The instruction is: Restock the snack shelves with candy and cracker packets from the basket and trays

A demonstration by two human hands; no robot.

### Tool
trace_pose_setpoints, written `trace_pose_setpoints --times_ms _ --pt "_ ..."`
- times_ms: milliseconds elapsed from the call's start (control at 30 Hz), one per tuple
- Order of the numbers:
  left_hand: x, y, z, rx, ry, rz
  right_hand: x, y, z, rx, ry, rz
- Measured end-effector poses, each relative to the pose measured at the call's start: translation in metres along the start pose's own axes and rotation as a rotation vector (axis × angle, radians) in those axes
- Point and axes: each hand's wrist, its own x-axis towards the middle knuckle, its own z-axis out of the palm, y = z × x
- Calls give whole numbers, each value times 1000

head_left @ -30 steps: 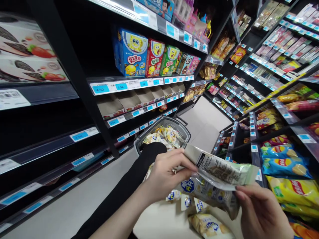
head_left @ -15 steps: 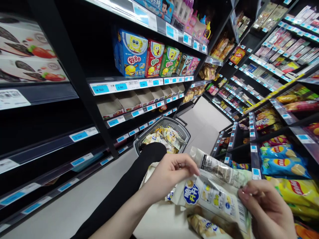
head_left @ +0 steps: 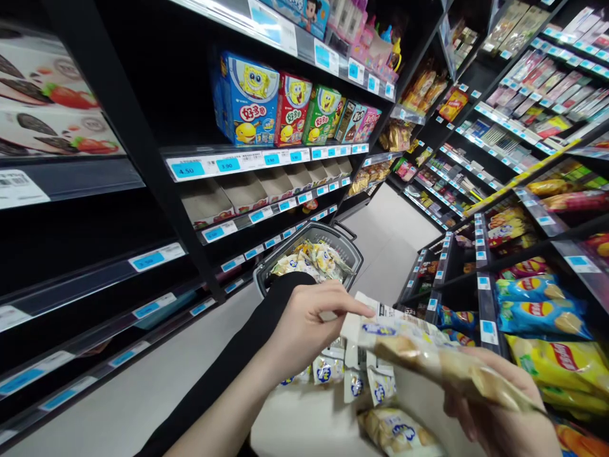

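A cream-coloured snack packet (head_left: 428,358) with blue lettering is held aslant above a pale beige surface (head_left: 304,422). My right hand (head_left: 499,406) is closed around its right end from below. At the packet's upper left corner, my left hand (head_left: 309,324) is closed, thumb and index finger on the edge. A second packet (head_left: 409,314) with printed text shows just behind the first. Below, several small packets (head_left: 328,369) of the same look lie in a row, partly hidden by my left hand. Another packet (head_left: 394,431) lies apart, nearer to me.
A grey basket (head_left: 354,254) holding several similar packets stands on the aisle floor ahead. Dark shelves with snack boxes (head_left: 250,101) run along the left. Chip bags (head_left: 542,317) fill the racks on the right. The pale floor (head_left: 380,222) continues between them.
The held packets have been tilted, so the front one now shows more edge-on. My left hand has shifted slightly left and down, uncovering the row of small packets below.
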Motion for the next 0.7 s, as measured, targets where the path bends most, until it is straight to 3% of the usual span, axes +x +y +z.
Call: trace_pose_setpoints --times_ms 67,167,333,433,600,700 --pt "-1 1 -1 144 45 47 7 5 -2 -84 -30 -29" --pt "-2 4 -4 235 25 -8 11 11 -3 -157 33 -81" --pt "-3 5 -3 30 -60 -239 8 14 -3 -120 52 -64" --pt "-3 4 -2 -51 -67 -276 5 11 -4 -121 49 -63" --pt "-1 5 -8 -53 -98 -294 3 -3 3 -363 126 -307" --pt "0 2 -13 -212 -161 -322 4 -8 6 -470 141 -456"
